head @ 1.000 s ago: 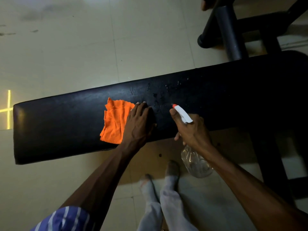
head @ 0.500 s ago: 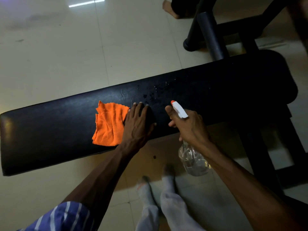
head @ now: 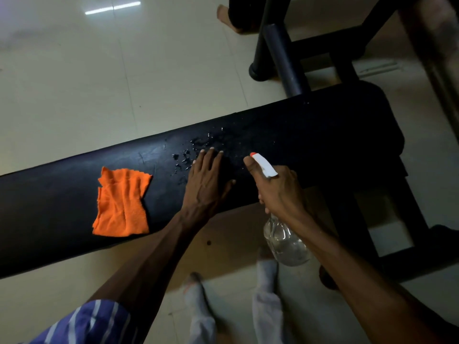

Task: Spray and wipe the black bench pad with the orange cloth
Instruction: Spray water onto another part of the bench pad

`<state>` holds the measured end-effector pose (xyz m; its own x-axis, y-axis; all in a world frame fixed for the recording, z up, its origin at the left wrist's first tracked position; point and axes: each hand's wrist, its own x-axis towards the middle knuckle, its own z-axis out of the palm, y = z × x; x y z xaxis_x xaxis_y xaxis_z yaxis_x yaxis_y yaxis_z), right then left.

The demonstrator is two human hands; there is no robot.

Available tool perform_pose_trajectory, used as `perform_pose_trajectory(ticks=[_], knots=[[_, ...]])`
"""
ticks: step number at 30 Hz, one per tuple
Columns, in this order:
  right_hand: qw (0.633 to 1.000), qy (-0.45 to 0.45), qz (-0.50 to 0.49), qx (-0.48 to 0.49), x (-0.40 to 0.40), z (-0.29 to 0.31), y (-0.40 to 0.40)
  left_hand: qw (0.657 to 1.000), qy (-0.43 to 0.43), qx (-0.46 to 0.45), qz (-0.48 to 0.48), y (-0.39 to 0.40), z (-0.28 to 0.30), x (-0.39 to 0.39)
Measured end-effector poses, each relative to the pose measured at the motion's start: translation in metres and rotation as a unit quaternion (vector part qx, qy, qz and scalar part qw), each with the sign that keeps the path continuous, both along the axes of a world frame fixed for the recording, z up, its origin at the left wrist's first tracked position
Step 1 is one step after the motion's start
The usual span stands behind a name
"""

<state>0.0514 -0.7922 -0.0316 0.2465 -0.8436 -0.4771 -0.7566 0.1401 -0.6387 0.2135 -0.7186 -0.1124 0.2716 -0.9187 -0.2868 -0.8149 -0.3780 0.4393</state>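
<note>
The black bench pad [head: 310, 135] runs across the view from lower left to upper right. The orange cloth [head: 121, 203] lies crumpled flat on its left part, with nothing on it. My left hand [head: 207, 181] rests palm down on the pad to the right of the cloth, fingers together, beside a patch of spray droplets [head: 188, 155]. My right hand [head: 278, 192] grips a clear spray bottle [head: 284, 238] by its white trigger head with a red nozzle [head: 263, 163], pointed at the pad.
A black metal bench frame and upright post [head: 283, 60] stand behind the pad at upper right, with more frame legs at right. Another person's bare foot [head: 228, 17] shows at the top. My own feet in light socks [head: 196, 294] stand on the pale tiled floor.
My left hand has come off the orange cloth and slid right onto the bare pad by the droplets. The cloth stays where it lay. The view has shifted right.
</note>
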Motion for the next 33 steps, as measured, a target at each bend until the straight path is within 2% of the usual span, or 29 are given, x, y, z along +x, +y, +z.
perform_pose_trajectory(ticks=[6,10,15,20,30,33], knots=[[0.999,-0.016,0.032,0.011,-0.035,0.015,-0.036,1.0,0.01,-0.005,0.001,-0.039,0.002,-0.043],[1.0,0.008,-0.01,-0.005,-0.063,0.013,-0.066,1.0,0.009,-0.006,-0.013,-0.069,0.001,-0.068],[1.0,-0.007,-0.02,-0.017,-0.098,0.014,-0.097,0.999,0.011,-0.006,-0.034,-0.103,0.0,-0.094],[0.994,-0.01,-0.1,-0.052,-0.134,0.005,-0.127,0.998,0.015,-0.018,-0.053,-0.134,-0.003,-0.122],[0.97,-0.058,-0.235,-0.036,-0.203,-0.004,-0.158,0.993,0.003,-0.013,-0.119,-0.176,-0.009,-0.173],[0.968,-0.074,-0.239,-0.015,-0.22,0.0,-0.155,0.991,-0.008,-0.007,-0.133,-0.178,-0.008,-0.181]])
